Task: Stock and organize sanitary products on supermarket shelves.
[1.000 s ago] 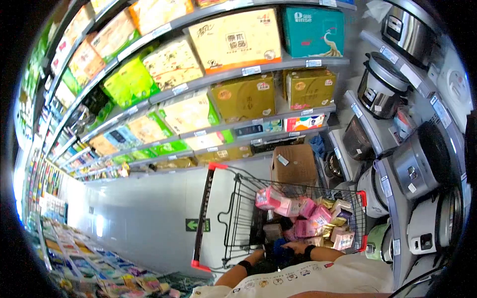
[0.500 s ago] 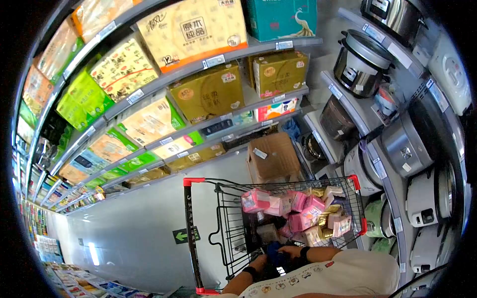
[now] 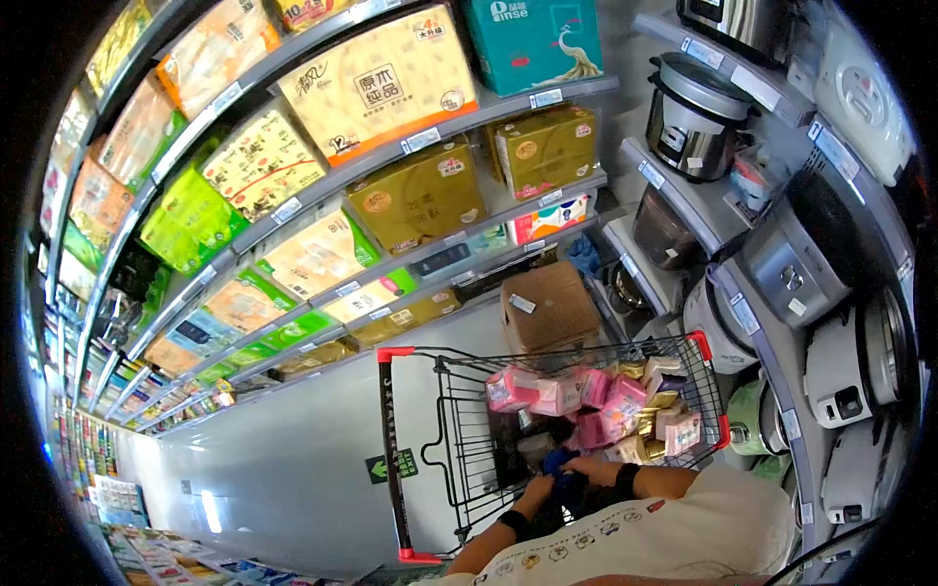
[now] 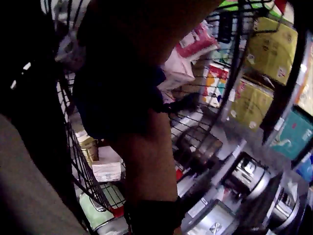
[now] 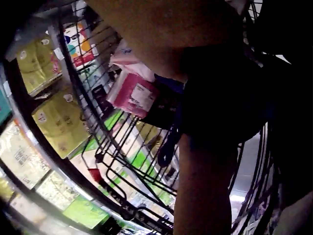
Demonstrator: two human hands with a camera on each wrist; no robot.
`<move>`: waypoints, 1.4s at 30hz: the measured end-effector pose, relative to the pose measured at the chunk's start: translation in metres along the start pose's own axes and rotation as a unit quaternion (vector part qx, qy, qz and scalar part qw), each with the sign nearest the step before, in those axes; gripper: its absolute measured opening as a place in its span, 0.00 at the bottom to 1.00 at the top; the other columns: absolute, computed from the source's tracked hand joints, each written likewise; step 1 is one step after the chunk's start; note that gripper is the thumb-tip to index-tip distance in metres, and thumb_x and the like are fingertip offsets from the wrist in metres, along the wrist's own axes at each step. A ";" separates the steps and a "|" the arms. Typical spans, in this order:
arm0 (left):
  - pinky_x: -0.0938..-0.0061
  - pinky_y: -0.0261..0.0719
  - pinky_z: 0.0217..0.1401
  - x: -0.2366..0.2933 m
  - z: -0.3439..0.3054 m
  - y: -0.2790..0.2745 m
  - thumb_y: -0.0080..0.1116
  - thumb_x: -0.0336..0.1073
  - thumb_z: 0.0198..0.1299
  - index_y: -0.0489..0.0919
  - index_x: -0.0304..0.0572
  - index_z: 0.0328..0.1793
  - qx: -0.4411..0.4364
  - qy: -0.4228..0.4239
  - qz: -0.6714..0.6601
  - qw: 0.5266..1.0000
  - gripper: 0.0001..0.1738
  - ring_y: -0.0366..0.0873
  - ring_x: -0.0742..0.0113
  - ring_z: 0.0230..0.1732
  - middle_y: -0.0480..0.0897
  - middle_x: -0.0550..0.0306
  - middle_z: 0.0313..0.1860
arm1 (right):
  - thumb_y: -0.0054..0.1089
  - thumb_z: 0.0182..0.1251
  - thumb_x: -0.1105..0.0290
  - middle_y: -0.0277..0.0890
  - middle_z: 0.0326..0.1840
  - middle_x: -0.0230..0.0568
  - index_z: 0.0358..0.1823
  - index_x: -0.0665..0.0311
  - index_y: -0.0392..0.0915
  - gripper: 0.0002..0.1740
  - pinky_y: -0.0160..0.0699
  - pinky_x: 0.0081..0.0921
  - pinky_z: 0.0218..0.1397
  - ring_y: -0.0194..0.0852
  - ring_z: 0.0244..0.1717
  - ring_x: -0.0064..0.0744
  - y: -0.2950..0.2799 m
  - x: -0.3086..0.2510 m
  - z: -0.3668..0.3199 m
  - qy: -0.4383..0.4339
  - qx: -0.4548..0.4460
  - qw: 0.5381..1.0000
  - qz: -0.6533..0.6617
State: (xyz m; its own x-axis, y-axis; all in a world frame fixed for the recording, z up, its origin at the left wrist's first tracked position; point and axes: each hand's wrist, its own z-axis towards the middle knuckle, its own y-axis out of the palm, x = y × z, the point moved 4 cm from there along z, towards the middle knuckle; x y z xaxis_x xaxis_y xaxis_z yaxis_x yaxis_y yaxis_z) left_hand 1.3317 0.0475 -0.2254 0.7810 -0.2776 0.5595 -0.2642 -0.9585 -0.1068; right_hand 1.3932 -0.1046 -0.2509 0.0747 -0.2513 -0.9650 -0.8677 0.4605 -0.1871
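In the head view, my left hand [image 3: 535, 493] and my right hand [image 3: 592, 471] are close together at the near side of the shopping cart [image 3: 439, 415]. Both grip a dark blue item [image 3: 559, 461], perhaps fabric or a bag. Dark material hangs below it. The left wrist view shows the blue item [image 4: 112, 105] as a dark mass against the bare skin of my right hand [image 4: 146, 142]. It is mostly in shadow in the right wrist view, and the fingertips are hidden there. Pink packs [image 3: 557, 396] and gold and white boxes [image 3: 681, 432] lie inside the cart.
Shelves of tissue packs [image 3: 381, 88] run along the left and ahead. Rice cookers [image 3: 692, 122] line the right-hand shelves [image 3: 770, 337]. A cardboard box [image 3: 549, 311] stands on the floor just beyond the cart. A green exit sign [image 3: 391, 467] marks the floor beside the cart handle [image 3: 390, 439].
The head view has swung, with shelves and cart shifting in frame. The hands have stayed together around the blue item, which now shows slightly higher between them.
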 end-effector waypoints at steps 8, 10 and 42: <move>0.55 0.68 0.58 0.064 -0.017 0.007 0.50 0.38 0.56 0.61 0.29 0.64 0.295 0.202 0.143 0.923 0.31 0.66 0.34 0.57 0.63 0.30 0.61 | 0.54 0.54 0.84 0.63 0.64 0.41 0.66 0.58 0.60 0.35 0.61 0.30 0.65 0.61 0.63 0.36 -0.027 0.100 0.000 0.033 -0.037 0.966 0.254; 0.55 0.65 0.61 0.084 -0.045 0.008 0.54 0.36 0.54 0.55 0.30 0.67 0.358 0.280 0.168 0.875 0.36 0.62 0.35 0.61 0.58 0.30 0.65 | 0.58 0.51 0.84 0.62 0.65 0.40 0.66 0.59 0.60 0.37 0.60 0.29 0.66 0.60 0.63 0.32 -0.035 0.076 -0.006 0.045 -0.035 0.950 0.308; 0.63 0.59 0.66 -0.218 -0.474 0.126 0.60 0.39 0.52 0.47 0.40 0.74 0.705 0.155 -0.170 0.670 0.47 0.62 0.44 0.66 0.62 0.35 0.66 | 0.59 0.50 0.72 0.75 0.25 0.32 0.38 0.63 0.78 0.12 0.67 0.17 0.20 0.72 0.21 0.18 0.366 -0.256 -0.088 0.024 -0.605 0.793 -0.063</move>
State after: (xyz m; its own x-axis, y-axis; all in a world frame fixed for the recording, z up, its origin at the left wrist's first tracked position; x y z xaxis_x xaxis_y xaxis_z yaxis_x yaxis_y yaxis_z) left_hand 0.8599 0.0180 0.0288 0.4466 -0.2099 0.8698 0.8687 -0.1308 -0.4777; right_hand 1.0134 0.0536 -0.0567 0.2054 -0.2767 -0.9387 -0.6932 -0.7182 0.0601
